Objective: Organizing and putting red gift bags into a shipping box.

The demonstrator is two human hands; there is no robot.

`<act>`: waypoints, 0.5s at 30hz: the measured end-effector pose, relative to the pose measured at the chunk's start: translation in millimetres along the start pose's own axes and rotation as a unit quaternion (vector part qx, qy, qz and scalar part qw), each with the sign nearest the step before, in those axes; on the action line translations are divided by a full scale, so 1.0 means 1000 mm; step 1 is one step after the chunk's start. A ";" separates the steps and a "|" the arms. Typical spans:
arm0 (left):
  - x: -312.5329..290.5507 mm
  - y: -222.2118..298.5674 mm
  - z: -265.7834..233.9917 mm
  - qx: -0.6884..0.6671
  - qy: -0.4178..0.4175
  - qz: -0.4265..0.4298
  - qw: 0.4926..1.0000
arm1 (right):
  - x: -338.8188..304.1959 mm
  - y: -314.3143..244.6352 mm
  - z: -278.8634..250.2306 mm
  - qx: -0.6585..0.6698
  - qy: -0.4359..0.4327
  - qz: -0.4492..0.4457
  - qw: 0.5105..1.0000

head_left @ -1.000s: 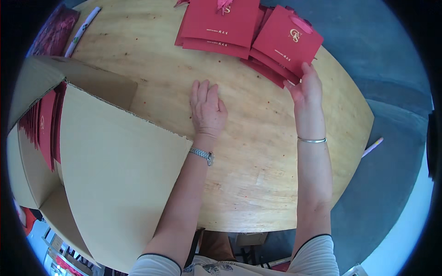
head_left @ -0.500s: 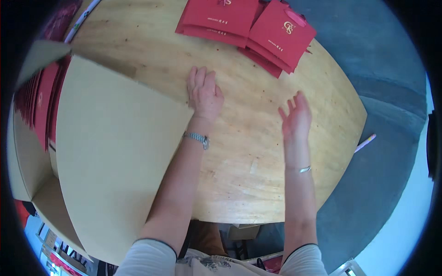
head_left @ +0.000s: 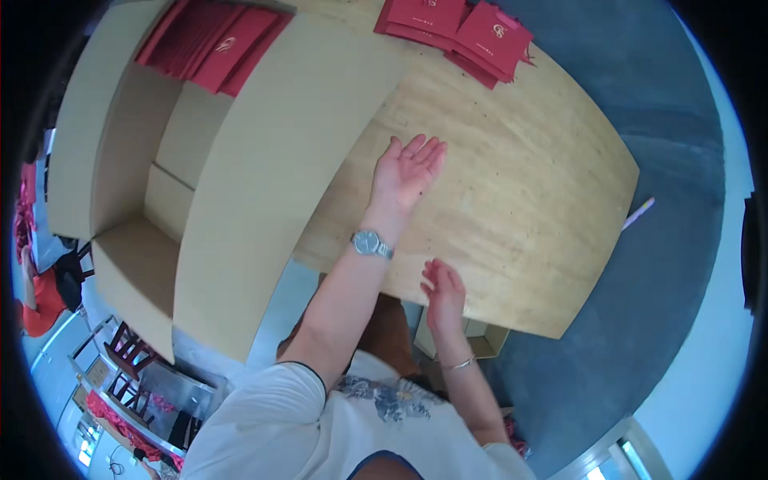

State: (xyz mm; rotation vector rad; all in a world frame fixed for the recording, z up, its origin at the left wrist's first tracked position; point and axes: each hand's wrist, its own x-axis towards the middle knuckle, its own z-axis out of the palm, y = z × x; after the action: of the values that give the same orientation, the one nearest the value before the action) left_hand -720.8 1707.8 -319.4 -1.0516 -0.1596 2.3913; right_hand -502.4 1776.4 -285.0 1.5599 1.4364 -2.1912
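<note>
The left hand (head_left: 406, 172) lies open, fingers apart, on the wooden table (head_left: 520, 200) just right of the cardboard box (head_left: 264, 160), while the right hand (head_left: 442, 296) hovers open and empty at the table's near edge.

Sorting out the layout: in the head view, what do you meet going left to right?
Open cardboard box → box flap → left hand → wooden table → blue floor.

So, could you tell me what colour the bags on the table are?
Red bags, clearest in the head view.
</note>
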 end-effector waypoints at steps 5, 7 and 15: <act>-0.124 -0.015 0.025 -0.017 -0.136 0.015 0.990 | -0.058 -0.047 0.031 -0.077 -0.212 -0.151 0.962; -0.172 -0.010 0.036 0.002 -0.170 0.038 0.985 | -0.096 -0.065 0.049 -0.088 -0.266 -0.184 0.942; -0.357 0.025 0.023 0.263 -0.258 0.289 0.883 | -0.227 -0.032 0.112 -0.235 -0.426 -0.287 0.825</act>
State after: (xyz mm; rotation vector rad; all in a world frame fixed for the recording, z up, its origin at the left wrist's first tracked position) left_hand -546.2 1509.5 -77.5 -0.1923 0.6818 2.9359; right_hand -489.8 1618.5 -84.6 -0.0862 1.9625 -2.0446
